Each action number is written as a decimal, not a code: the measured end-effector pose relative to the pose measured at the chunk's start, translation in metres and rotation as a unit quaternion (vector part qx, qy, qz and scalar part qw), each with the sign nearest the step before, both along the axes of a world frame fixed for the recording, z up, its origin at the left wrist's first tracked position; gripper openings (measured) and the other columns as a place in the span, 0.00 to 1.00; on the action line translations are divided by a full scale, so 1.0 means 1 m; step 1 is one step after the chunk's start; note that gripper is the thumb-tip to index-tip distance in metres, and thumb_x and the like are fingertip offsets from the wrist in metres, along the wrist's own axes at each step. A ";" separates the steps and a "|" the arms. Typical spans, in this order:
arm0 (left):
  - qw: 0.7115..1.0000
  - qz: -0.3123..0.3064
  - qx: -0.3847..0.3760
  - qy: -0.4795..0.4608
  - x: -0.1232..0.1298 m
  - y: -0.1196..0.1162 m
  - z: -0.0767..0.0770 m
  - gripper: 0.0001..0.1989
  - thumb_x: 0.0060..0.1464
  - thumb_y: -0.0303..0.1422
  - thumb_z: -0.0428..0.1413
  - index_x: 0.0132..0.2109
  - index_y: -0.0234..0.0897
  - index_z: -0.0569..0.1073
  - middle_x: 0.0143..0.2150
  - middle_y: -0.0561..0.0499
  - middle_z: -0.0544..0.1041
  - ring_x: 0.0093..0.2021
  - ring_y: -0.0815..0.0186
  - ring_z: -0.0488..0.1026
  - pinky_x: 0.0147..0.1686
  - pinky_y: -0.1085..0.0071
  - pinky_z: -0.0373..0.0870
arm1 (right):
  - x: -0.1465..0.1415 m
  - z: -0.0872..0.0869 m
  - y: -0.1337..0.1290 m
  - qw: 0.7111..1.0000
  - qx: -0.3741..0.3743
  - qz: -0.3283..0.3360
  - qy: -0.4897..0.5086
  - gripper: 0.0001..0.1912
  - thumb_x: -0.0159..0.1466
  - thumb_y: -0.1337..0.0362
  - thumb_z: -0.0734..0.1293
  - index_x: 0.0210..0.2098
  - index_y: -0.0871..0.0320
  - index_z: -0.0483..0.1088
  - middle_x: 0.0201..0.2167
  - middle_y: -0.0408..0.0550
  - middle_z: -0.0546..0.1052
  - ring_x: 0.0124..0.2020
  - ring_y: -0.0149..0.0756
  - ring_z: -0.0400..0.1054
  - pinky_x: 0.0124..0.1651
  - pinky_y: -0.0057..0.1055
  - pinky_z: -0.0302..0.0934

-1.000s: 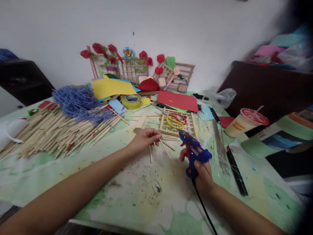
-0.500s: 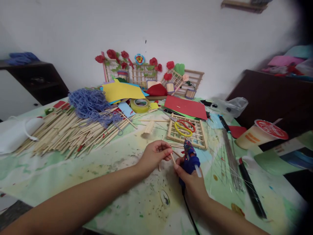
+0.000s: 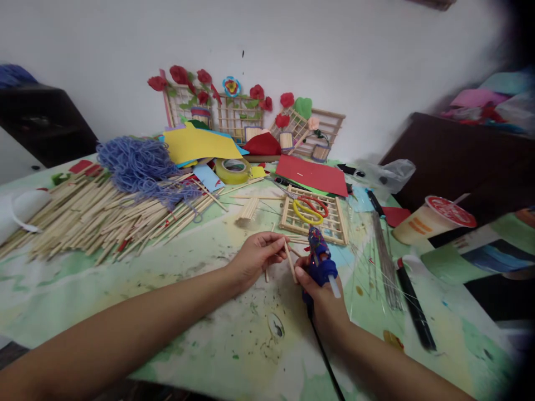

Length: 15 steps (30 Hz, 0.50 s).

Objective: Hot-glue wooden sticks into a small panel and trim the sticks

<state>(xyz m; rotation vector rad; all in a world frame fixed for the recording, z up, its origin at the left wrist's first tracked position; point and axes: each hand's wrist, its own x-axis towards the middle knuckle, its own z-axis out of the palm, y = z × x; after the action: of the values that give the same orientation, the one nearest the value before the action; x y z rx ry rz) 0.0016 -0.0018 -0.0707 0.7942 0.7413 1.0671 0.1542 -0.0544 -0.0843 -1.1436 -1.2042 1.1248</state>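
Observation:
Near the centre, my left hand [image 3: 259,258] pinches the upper end of a short wooden stick [image 3: 290,259]. The stick's lower end meets the fingertips of my right hand [image 3: 324,301]. That hand is wrapped round a blue glue gun [image 3: 321,259], whose tip points away toward a stick lattice [image 3: 332,223]. A clear glue stick juts from the gun's back, and its black cord runs down to the table's near edge. Scissors with red and yellow handles [image 3: 308,217] lie on the lattice. Other thin sticks lie behind and below my left fingers.
Loose sticks [image 3: 104,223] and blue yarn [image 3: 136,167] cover the left. Coloured paper [image 3: 200,146], tape [image 3: 232,170] and flower-decorated lattices [image 3: 240,117] are at the back. A lidded cup [image 3: 434,220], wires [image 3: 387,262] and a black marker-like tool [image 3: 416,306] lie right.
The view has shifted slightly. Between my hands, the stick now stands more upright and shows more of its length. Both hands keep their holds.

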 end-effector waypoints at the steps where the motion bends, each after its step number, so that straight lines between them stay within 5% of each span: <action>1: 1.000 0.012 0.007 0.002 -0.002 0.003 0.000 0.13 0.43 0.36 0.65 0.35 0.31 0.77 0.28 0.51 0.75 0.26 0.76 0.68 0.28 0.80 0.65 | 0.004 -0.001 0.001 1.000 0.021 0.001 -0.023 0.13 0.56 0.55 0.69 0.35 0.56 0.65 0.31 0.43 0.70 0.31 0.33 0.63 0.36 0.30 0.58; 8: 0.998 0.058 0.028 0.016 -0.016 0.020 0.002 0.12 0.44 0.37 0.65 0.34 0.32 0.78 0.28 0.51 0.73 0.28 0.75 0.67 0.29 0.79 0.64 | 0.027 -0.002 0.001 0.984 0.098 0.005 -0.149 0.18 0.59 0.45 0.62 0.34 0.54 0.69 0.31 0.47 0.72 0.34 0.39 0.65 0.38 0.36 0.59; 15: 0.994 0.076 0.049 0.068 -0.017 0.021 0.002 0.11 0.41 0.36 0.65 0.32 0.34 0.79 0.26 0.53 0.72 0.28 0.75 0.63 0.30 0.78 0.59 | 0.023 0.009 -0.006 0.979 0.121 0.101 -0.129 0.23 0.57 0.42 0.63 0.32 0.57 0.69 0.26 0.46 0.72 0.28 0.36 0.66 0.32 0.31 0.61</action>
<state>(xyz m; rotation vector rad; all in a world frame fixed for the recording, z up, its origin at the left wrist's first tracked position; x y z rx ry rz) -0.0156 0.0195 -0.0688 0.9130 0.8821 1.2020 0.1772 -0.0605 -0.0750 -1.0168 -1.6421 0.9645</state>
